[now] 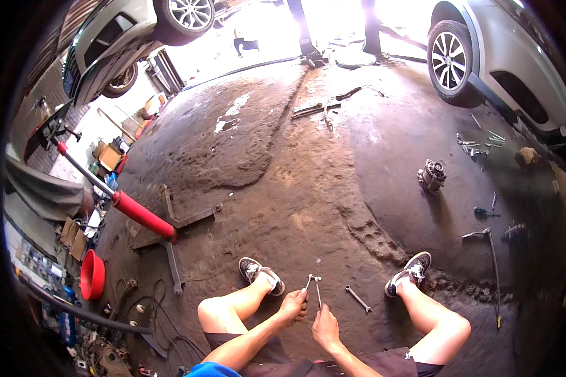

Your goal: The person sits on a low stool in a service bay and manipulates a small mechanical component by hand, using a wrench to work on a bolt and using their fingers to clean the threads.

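Note:
I sit low over a dirty floor with my legs apart. My left hand (292,306) is closed around a short silver tool (307,282) that looks like a small wrench. Beside it, my right hand (325,327) grips a thin silver rod-shaped tool (319,292), pointing up and away from me. The far ends of both tools come close together; whether they touch is too small to tell. On the floor right of my hands lies a combination wrench (358,300), apart from both.
An alternator (431,176) stands to the right, near a screwdriver (486,212), a long-handled bar (495,270) and scattered tools (481,144). Leftward are a red jack stand (143,215), a red bucket (93,276) and cables (160,314). Raised cars (116,38) flank the far floor.

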`<state>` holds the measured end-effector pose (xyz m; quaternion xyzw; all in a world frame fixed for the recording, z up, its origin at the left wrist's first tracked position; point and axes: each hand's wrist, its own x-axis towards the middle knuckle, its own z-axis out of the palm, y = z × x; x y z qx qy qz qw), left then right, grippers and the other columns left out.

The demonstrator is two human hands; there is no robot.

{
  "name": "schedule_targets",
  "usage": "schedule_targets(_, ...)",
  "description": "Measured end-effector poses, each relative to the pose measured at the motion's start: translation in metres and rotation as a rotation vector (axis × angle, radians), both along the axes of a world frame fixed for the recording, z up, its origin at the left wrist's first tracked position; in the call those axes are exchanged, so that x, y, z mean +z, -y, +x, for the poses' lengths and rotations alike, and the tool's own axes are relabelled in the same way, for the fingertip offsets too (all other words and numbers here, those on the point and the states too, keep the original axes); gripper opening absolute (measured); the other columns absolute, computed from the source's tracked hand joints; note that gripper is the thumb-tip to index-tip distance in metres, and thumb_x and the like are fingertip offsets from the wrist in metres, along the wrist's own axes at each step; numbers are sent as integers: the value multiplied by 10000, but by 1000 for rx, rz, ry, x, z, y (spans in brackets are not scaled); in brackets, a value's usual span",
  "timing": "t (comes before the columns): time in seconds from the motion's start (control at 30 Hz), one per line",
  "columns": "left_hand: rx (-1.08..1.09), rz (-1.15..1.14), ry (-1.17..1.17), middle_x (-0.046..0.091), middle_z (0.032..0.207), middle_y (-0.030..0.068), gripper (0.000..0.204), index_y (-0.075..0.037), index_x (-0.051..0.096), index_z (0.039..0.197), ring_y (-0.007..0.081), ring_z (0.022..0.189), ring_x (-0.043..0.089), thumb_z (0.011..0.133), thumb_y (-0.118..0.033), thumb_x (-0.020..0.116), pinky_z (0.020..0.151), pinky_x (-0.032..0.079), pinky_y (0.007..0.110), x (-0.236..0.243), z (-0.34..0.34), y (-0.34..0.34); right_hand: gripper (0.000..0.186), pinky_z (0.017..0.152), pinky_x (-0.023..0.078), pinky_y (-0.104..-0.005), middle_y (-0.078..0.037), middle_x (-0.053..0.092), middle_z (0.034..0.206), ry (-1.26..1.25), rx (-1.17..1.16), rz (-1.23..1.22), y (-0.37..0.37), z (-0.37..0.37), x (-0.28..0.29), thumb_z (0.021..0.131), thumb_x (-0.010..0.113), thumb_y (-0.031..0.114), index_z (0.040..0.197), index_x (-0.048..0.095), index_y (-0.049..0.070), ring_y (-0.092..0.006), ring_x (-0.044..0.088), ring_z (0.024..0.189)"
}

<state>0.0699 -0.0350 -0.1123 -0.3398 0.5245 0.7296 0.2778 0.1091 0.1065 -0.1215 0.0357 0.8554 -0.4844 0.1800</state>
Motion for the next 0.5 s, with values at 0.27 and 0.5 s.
schedule_targets(0.27,-94,511,15,325,597,-58,298,-131,487,901,57,449,226,1022,-399,440,390,182,221,56,8,-4,286,803,488,-485,-244,652,999,24,19,-193,-35,-4,-31,973,496,266,1154,552,53,-442,616,976)
schedule_targets(0.5,-585,144,-60,327,602,-76,316,-144,480,871,40,441,246,1024,-417,434,380,175,230,53,50,10,150,700,441,-465,-135,681,838,-423,418,404,-124,-87,1,823,591,130,958,653,119,-336,657,802)
